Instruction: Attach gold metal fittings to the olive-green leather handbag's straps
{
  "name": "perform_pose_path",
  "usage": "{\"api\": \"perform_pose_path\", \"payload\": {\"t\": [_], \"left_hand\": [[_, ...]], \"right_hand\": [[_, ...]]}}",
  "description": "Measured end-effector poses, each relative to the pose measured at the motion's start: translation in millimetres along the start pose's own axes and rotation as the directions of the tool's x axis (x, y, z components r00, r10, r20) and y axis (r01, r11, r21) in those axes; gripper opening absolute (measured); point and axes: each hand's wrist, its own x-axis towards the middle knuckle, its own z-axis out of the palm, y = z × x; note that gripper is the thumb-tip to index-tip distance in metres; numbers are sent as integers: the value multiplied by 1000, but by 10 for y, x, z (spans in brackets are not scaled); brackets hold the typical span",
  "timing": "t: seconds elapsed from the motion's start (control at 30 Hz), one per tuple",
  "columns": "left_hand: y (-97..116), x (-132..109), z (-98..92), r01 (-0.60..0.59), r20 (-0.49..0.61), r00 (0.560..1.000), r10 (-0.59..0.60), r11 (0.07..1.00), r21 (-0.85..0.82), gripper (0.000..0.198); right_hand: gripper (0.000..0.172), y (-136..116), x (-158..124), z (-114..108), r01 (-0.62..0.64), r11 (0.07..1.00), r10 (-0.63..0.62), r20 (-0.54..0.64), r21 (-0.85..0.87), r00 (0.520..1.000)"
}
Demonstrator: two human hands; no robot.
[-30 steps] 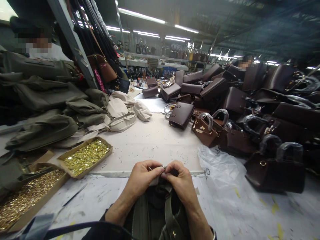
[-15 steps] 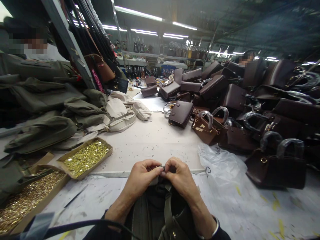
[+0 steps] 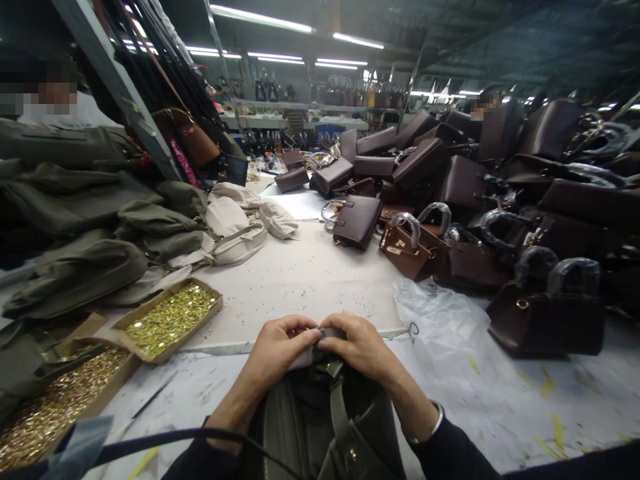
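Note:
An olive-green bag [image 3: 320, 427] with a strap and small gold fittings lies at the front edge of the table, below my hands. My left hand [image 3: 285, 343] pinches the upper edge of its fabric between thumb and forefinger. Right beside it, my right hand [image 3: 357, 343] grips the same edge, fingers curled and fingertips nearly touching the left ones. Whatever small part may sit between the fingertips is too small to make out.
Open boxes of gold metal pieces [image 3: 173, 320] stand at the left, below heaped olive bags [image 3: 75, 273] and beige bags [image 3: 235, 230]. Dark brown handbags [image 3: 550, 313] pile up at the right beside clear plastic [image 3: 445, 333]. People are in the background.
The view has shifted slightly. My right hand has flattened a little over the fabric edge, and more of the bag's edge and strap buckle shows beneath the fingers.

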Motion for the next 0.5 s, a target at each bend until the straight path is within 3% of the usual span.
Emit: {"api": "perform_pose_path", "payload": {"t": [0.23,0.5], "left_hand": [[27,23,2,4,19,1000,-5,999,37,35],[126,-128,-28,-74,152,988,37,967,244,32]], "right_hand": [[16,70,44,-80,-51,976,23,131,210,991],[15,20,17,-103,-148,950,118,121,276,986]]}}
